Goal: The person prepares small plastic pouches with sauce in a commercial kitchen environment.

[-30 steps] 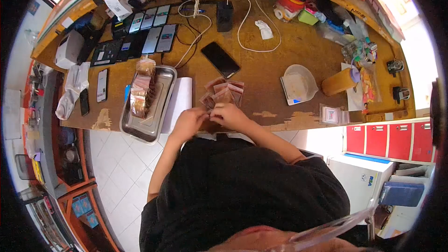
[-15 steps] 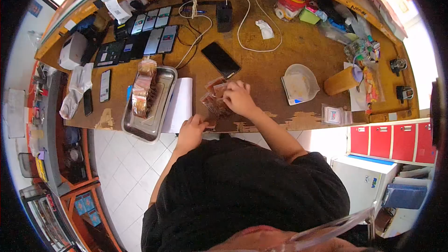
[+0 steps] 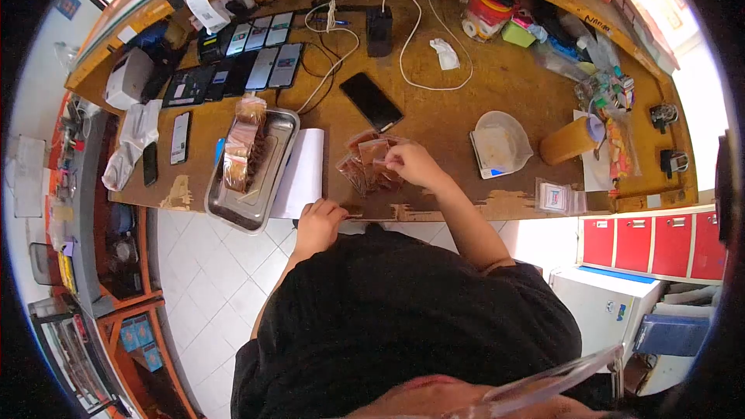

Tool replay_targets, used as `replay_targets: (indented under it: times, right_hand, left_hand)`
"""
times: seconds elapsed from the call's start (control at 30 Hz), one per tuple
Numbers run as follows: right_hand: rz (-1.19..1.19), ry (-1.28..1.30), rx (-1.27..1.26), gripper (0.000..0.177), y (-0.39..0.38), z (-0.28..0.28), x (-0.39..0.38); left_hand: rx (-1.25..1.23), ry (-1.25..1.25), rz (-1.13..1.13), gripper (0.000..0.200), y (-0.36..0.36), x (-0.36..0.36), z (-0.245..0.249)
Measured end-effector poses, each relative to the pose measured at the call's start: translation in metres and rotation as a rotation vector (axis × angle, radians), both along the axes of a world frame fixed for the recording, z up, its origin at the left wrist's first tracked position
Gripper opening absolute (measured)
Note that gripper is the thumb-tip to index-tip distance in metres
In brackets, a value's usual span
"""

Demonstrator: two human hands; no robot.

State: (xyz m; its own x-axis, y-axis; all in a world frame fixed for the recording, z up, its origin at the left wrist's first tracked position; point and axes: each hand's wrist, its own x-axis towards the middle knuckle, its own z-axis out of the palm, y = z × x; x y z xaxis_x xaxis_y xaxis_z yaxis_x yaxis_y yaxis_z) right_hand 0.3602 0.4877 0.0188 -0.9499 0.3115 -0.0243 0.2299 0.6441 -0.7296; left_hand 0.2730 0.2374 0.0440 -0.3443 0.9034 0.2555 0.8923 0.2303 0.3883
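Note:
Small clear plastic sachets of brown contents lie in a loose pile near the table's front edge. Over the right side of this pile, my right hand is closed in a pinch on the edge of one sachet. My left hand rests at the table edge by the white paper, its fingers curled together; what they hold, if anything, is too small to make out. To the left stands a metal tray, holding a row of overlapping filled sachets.
White paper lies beside the tray. A black phone sits behind the pile. Rightward are a white scoop-shaped container on a scale, an orange-brown cylindrical container and empty-looking bags. Several phones and cables occupy the back left.
My right hand has shifted slightly right and now pinches at the pile's right side. My left hand has moved a little down toward the table edge. The view has shifted slightly.

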Motion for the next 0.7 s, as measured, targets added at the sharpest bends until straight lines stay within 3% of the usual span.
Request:
replay_targets:
  times: [0.03, 0.1, 0.23, 0.33, 0.4, 0.53, 0.63, 0.7]
  right_hand:
    - [-0.001, -0.001, 0.001, 0.009, -0.002, -0.002, -0.007]
    - [-0.08, 0.089, 0.321, 0.007, -0.001, -0.012, -0.027]
    - [-0.021, 0.094, 0.292, 0.007, 0.003, -0.038, -0.053]
    - [-0.025, 0.17, 0.456, 0.007, 0.002, -0.034, -0.051]
    - [0.035, 0.166, 0.031, 0.012, 0.003, -0.027, -0.049]
    - [-0.003, 0.14, -0.091, 0.013, -0.018, 0.011, -0.034]
    - [0.216, 0.1, -0.219, 0.024, -0.04, 0.034, -0.018]
    - [0.21, 0.159, -0.276, 0.027, -0.055, 0.027, -0.006]
  left_hand:
    - [0.02, -0.003, -0.005, 0.012, -0.001, 0.001, 0.0]
    - [0.002, -0.013, -0.007, 0.013, 0.0, 0.001, -0.001]
    - [-0.007, -0.009, -0.03, 0.017, 0.002, 0.003, 0.0]
    - [0.022, 0.011, -0.094, 0.018, 0.003, 0.001, -0.001]
    - [0.027, -0.009, -0.136, 0.019, 0.004, 0.001, 0.001]
    - [0.016, -0.005, -0.249, 0.019, 0.014, -0.003, -0.004]
    - [0.038, 0.067, -0.283, 0.019, 0.023, -0.002, 0.0]
    - [0.103, 0.046, -0.215, 0.019, 0.027, 0.003, 0.006]
